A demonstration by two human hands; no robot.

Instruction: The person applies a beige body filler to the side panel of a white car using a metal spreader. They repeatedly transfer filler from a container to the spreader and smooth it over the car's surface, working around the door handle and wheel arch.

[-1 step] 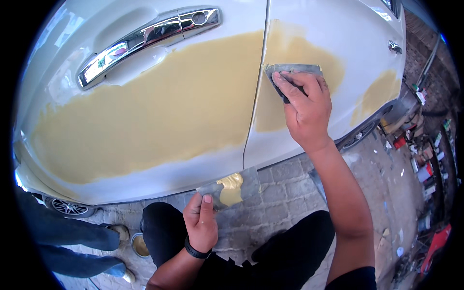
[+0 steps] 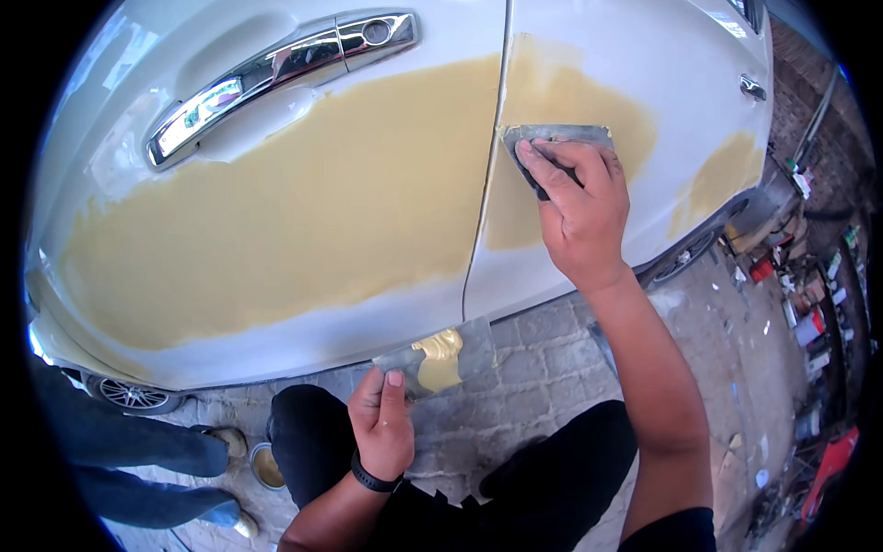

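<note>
My right hand (image 2: 589,198) is closed around a dark, flat putty spreader (image 2: 575,133), which lies against the white car door (image 2: 681,83) just right of the vertical door gap. Tan body filler (image 2: 303,212) covers a broad area of the door on the left and continues past the gap under the spreader. Lower down, my left hand (image 2: 382,423) pinches a thin grey plate (image 2: 474,345) by its left end, with the thumb on top. A glossy dollop of yellowish filler (image 2: 440,354) sits on that plate, below the car's lower edge.
A chrome door handle (image 2: 294,69) juts out at upper left. On the paving (image 2: 524,368) a round tin (image 2: 267,466) stands beside another person's legs (image 2: 147,460). Clutter, including a red object (image 2: 832,469), lies along the right side.
My right hand and the spreader have shifted very slightly downward on the door. The left hand and its plate look unchanged.
</note>
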